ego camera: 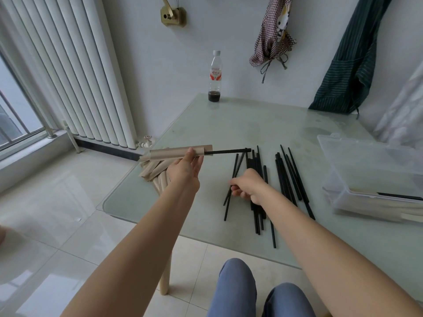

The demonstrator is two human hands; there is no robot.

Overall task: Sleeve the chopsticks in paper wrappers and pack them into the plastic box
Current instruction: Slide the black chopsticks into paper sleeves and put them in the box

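My left hand (184,168) holds a brown paper wrapper (176,152) level above the table's left corner, with a black chopstick (229,151) sticking out of its right end. Under that hand lies a pile of empty paper wrappers (153,171). My right hand (248,186) pinches a loose black chopstick (230,186) on the glass. Several more black chopsticks (286,179) lie scattered beside it. The clear plastic box (366,179) stands open at the right and holds several sleeved chopsticks (389,202).
A glass table (229,124) with rounded corners carries everything. A plastic bottle (215,76) with dark liquid stands at its far edge by the wall. A radiator (68,65) lines the left wall. Aprons (343,65) hang at the back right. My knees (238,289) sit below the near edge.
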